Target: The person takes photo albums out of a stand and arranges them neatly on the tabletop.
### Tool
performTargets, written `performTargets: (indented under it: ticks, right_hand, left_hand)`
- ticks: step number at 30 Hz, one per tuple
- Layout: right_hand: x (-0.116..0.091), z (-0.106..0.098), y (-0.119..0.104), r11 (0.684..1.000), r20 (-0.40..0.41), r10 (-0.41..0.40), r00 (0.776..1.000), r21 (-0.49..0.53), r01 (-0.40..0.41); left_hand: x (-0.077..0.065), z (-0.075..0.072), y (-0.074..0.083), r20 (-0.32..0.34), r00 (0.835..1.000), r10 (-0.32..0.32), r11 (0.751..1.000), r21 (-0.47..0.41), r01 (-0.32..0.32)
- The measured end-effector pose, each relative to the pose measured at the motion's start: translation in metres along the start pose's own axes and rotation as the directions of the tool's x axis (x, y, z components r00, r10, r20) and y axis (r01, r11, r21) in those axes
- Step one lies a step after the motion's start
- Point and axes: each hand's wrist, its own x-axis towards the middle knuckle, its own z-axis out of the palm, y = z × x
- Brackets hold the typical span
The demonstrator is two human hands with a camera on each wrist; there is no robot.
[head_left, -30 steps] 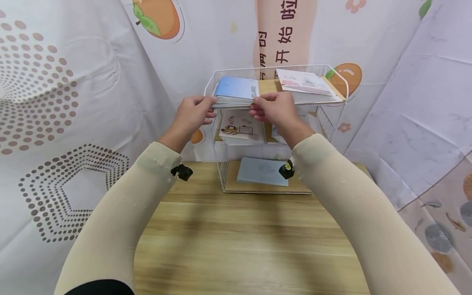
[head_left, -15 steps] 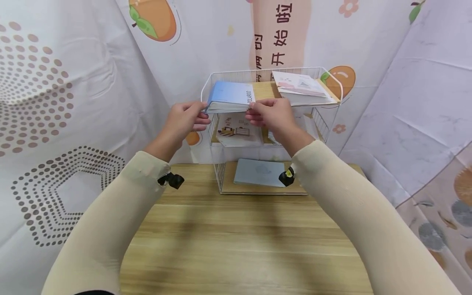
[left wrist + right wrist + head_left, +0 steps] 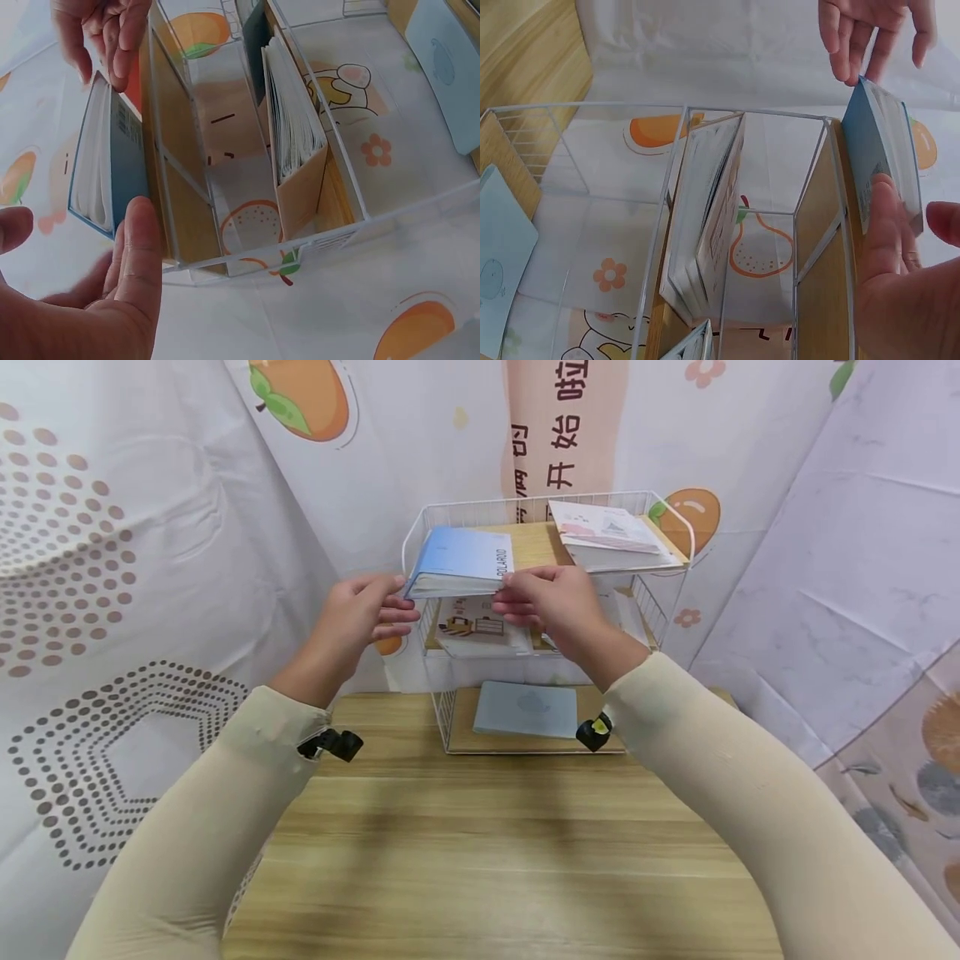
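A blue photo album [image 3: 468, 553] lettered POLAROID lies at the left of the rack's top shelf, its page edges overhanging the front. At its front left corner, my left hand [image 3: 360, 610] has fingers spread and fairly straight, fingertips right at the cover. My right hand [image 3: 558, 610] pinches the front right corner between thumb and fingers. In the left wrist view the album [image 3: 127, 165] stands between both hands, the left index finger [image 3: 141, 225] against its near corner. The right wrist view shows the right index finger [image 3: 885, 217] along the blue cover.
The white wire rack [image 3: 450, 752] has wooden shelves. A pale pink-printed album [image 3: 615, 539] lies at the top right. Several albums [image 3: 480, 631] fill the middle shelf, and a light blue notebook [image 3: 525, 710] the bottom one. The wooden table [image 3: 487, 843] extends in front; printed cloth hangs behind.
The blue album has come forward past the shelf's front edge, its front end now lower in view. The left hand has moved left and its fingers have spread.
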Motion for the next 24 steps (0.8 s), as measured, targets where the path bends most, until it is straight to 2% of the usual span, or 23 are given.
performTargets:
  ticks: [5,8,13,17,24]
  right_hand:
    - [0.004,0.002,-0.004,0.996,0.017,0.080,0.997,0.048,-0.081]
    - [0.007,0.002,-0.005,0.988,0.030,0.135,0.990,0.076,-0.137]
    - [0.012,0.006,-0.006,0.976,0.042,0.183,0.982,0.112,-0.187]
    - [0.015,0.011,-0.005,0.976,0.039,0.176,0.984,0.120,-0.179]
    - [0.011,0.015,-0.002,0.983,0.024,0.150,0.988,0.100,-0.152]
  left_hand:
    - [0.007,-0.003,0.000,0.064,0.992,-0.113,0.985,-0.123,0.120]
    - [0.015,-0.003,-0.001,0.115,0.975,-0.188,0.958,-0.198,0.208]
    - [0.026,-0.001,0.000,0.123,0.951,-0.284,0.905,-0.293,0.308]
    - [0.031,0.001,0.000,0.111,0.939,-0.326,0.873,-0.346,0.344]
    - [0.033,0.002,-0.004,0.114,0.939,-0.324,0.859,-0.381,0.343]
